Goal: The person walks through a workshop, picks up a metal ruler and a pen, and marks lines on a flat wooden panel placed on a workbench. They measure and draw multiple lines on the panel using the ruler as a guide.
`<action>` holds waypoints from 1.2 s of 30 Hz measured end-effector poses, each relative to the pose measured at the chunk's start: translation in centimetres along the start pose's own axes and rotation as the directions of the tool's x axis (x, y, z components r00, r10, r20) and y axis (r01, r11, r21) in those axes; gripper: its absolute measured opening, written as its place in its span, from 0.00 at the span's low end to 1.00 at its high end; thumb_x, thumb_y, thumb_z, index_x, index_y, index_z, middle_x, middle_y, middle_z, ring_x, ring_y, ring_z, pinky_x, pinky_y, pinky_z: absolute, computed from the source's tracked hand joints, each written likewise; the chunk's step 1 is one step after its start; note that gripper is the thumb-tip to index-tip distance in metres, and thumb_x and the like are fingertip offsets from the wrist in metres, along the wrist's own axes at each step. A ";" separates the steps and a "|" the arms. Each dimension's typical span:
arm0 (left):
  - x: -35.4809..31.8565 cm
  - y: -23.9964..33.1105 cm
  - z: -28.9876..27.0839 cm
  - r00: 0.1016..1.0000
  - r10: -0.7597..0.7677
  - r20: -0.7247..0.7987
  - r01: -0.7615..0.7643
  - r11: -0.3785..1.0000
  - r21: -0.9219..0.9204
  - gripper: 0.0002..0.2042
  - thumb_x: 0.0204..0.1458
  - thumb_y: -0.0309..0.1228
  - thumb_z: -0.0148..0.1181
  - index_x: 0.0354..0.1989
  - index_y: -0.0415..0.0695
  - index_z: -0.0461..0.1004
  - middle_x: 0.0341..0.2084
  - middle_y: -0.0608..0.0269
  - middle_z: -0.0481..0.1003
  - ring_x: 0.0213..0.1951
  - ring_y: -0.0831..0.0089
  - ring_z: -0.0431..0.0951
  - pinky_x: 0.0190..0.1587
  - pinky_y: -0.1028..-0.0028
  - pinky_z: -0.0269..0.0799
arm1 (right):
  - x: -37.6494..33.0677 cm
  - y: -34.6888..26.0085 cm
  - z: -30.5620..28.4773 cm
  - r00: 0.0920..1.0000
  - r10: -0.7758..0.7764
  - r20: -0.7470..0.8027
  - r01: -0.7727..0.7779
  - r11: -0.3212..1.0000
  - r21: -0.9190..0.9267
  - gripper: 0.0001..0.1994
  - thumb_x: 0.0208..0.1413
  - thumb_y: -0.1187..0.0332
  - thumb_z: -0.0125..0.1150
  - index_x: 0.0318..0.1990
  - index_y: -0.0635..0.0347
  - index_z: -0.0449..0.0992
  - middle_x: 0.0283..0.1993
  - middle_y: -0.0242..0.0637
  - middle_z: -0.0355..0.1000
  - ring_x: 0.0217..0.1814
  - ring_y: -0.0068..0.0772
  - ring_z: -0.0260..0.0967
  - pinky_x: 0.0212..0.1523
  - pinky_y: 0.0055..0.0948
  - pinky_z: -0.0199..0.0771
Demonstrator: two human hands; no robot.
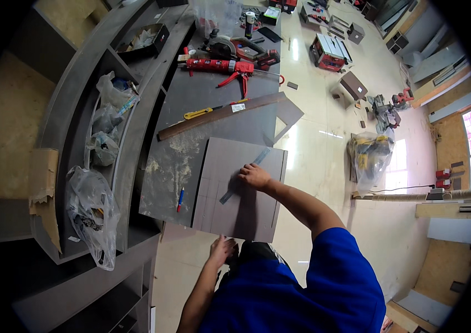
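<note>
A grey square panel (230, 166) lies on the dark workbench (191, 111), with faint pencil lines on it. A metal ruler (230, 191) runs diagonally across the panel. My right hand (254, 176) presses down on the ruler near its middle. My left hand (222, 250) rests at the panel's near edge, fingers curled over the rim. A blue and red pencil (180, 198) lies on the bench just left of the panel, about a hand's width from it.
A long wooden strip (219, 115), a yellow utility knife (198, 114), a red caulking gun (221, 67) and a circular saw (221, 47) lie farther back. Plastic bags (92, 208) hang in the shelf at left. A bagged tool (370, 155) and offcuts sit on the floor at right.
</note>
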State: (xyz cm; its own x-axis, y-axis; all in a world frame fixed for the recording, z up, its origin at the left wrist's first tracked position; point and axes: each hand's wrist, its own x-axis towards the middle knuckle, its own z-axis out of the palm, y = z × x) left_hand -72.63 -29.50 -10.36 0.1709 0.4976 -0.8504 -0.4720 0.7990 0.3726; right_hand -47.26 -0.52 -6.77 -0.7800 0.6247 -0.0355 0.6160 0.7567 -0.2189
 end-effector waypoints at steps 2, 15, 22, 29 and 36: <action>-0.4 0.5 2.3 0.997 0.029 -0.068 -0.037 0.993 -0.116 0.18 0.63 0.43 0.56 0.50 0.43 0.63 0.45 0.48 0.77 0.47 0.56 0.80 0.46 0.55 0.80 | 1.1 1.0 -0.3 0.993 -0.102 0.062 0.106 0.993 -0.057 0.13 0.55 0.66 0.53 0.48 0.53 0.75 0.47 0.33 0.70 0.56 0.37 0.66 0.56 0.36 0.68; 4.6 -1.6 2.0 0.973 -0.015 -0.229 -0.003 0.997 -0.079 0.30 0.60 0.43 0.61 0.60 0.34 0.58 0.53 0.43 0.69 0.55 0.44 0.74 0.54 0.51 0.75 | 8.5 9.2 -1.7 0.999 -0.052 -0.018 0.048 0.986 -0.162 0.10 0.53 0.67 0.54 0.43 0.52 0.74 0.44 0.34 0.71 0.53 0.38 0.68 0.53 0.38 0.68; 2.7 -2.0 2.6 0.978 0.050 -0.200 -0.063 0.996 -0.059 0.26 0.62 0.43 0.58 0.56 0.38 0.56 0.46 0.44 0.70 0.46 0.46 0.78 0.50 0.52 0.78 | 11.0 10.6 -1.8 0.867 0.444 -0.225 -0.444 0.894 0.052 0.09 0.55 0.67 0.54 0.41 0.52 0.77 0.46 0.35 0.72 0.54 0.41 0.69 0.54 0.40 0.69; 4.8 -3.7 3.1 0.979 0.067 -0.194 -0.095 0.986 -0.135 0.24 0.62 0.47 0.57 0.53 0.40 0.61 0.45 0.45 0.74 0.43 0.53 0.81 0.45 0.56 0.78 | 11.6 6.4 -1.5 0.776 0.436 -0.455 -0.172 0.841 0.513 0.13 0.53 0.73 0.58 0.48 0.58 0.75 0.54 0.46 0.71 0.59 0.53 0.66 0.56 0.44 0.70; 0.0 -6.8 0.6 0.973 0.118 -0.197 -0.094 0.988 0.126 0.15 0.62 0.37 0.58 0.50 0.42 0.66 0.36 0.52 0.81 0.38 0.62 0.84 0.36 0.68 0.80 | -7.0 -13.4 -1.5 0.907 0.267 -0.327 0.029 0.733 0.680 0.10 0.54 0.80 0.56 0.44 0.64 0.75 0.39 0.48 0.76 0.43 0.51 0.75 0.46 0.38 0.74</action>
State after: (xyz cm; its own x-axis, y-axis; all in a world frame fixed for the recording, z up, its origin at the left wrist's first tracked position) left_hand -68.86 -34.72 -12.66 -0.0602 0.5119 -0.8569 -0.3735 0.7845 0.4950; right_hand -49.89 -14.76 -2.13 -0.5072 0.8312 0.2279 0.3540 0.4420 -0.8242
